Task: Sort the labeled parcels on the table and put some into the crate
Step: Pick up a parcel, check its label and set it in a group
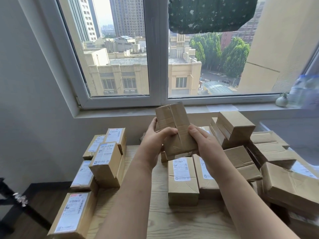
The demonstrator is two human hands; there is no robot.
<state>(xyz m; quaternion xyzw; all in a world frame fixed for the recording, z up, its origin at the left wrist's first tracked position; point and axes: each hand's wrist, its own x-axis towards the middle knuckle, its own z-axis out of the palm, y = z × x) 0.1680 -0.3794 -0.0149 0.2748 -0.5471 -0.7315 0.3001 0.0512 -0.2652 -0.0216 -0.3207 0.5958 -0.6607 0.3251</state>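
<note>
I hold one brown cardboard parcel up in the air above the table, its taped, unlabelled side facing me. My left hand grips its left edge with the thumb across the front. My right hand grips its right edge. Labelled parcels are stacked on the left of the wooden table. Two more labelled parcels lie side by side in the middle. An untidy heap of parcels fills the right side. No crate is in view.
A window and its sill run behind the table. A small white vase and plastic bottles stand on the sill at the right. A dark object sits on the floor at the left.
</note>
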